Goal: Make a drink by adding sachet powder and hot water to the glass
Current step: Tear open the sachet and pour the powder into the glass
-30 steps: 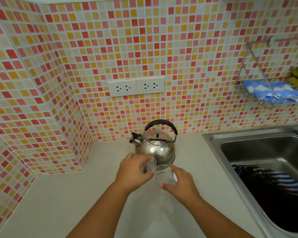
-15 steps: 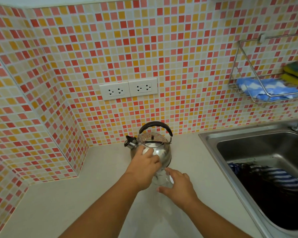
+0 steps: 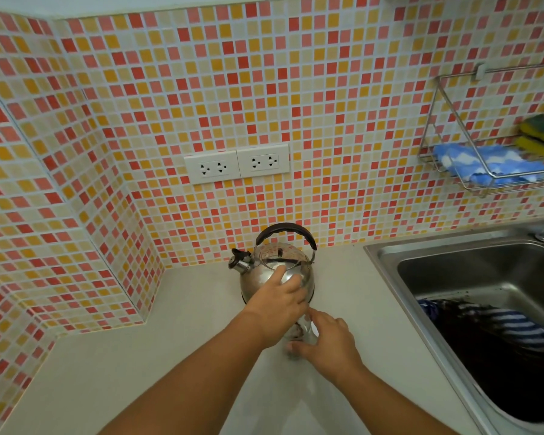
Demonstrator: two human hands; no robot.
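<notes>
We record a white countertop (image 3: 176,356) filling the lower half of the frame, backed by a mosaic tile wall (image 3: 327,105) of red, orange and cream squares. A stainless whistling kettle (image 3: 252,279) with a black arched handle stands at centre frame, close to the wall, spout to the left.

The left hand (image 3: 277,312) sits just in front of the kettle, knuckles up, fingers curled over a clear object at the kettle's lower front; we cannot tell exactly what this object is, nor how firmly it is gripped. The index finger extends up over the kettle's body.

The right hand (image 3: 327,343) lies directly below and right of the left, its thumb and fingers loosely curved around the clear drinking glass (image 3: 302,332), which stands on the countertop just below centre frame, in front of the kettle. Only a sliver of the glass shows between the two hands. Its contents are not readable.

A double wall socket (image 3: 236,163) is mounted above the kettle. At the right edge, a steel sink (image 3: 390,271) holds a dark striped cloth (image 3: 500,324). Above it, a wire rack (image 3: 446,136) carries a blue cloth (image 3: 484,164) and yellow-green sponges (image 3: 540,136).
</notes>
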